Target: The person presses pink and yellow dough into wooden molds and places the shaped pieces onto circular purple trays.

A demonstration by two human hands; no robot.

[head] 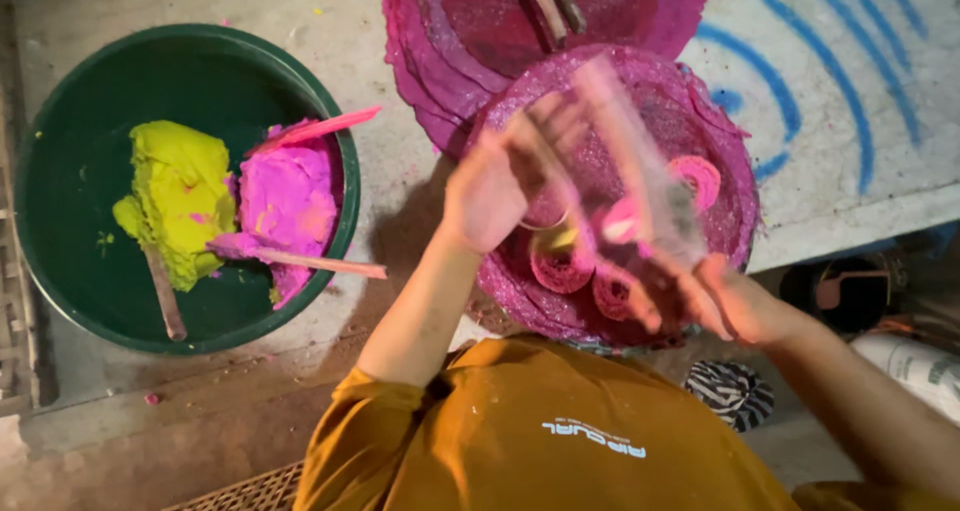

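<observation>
My left hand is raised over a stack of glittery magenta discs, blurred by motion, its fingers stained pink. My right hand is at the stack's near right edge and grips the lower end of a pale, blurred stick that slants up to the left between the hands. A pink strand runs between the two hands; who holds it is unclear. Several rolled pink spirals lie on the top disc under my hands.
A green basin at the left holds a yellow lump, a pink lump and wooden sticks. A second stack of magenta discs lies behind. A white sheet with blue lines is at the right.
</observation>
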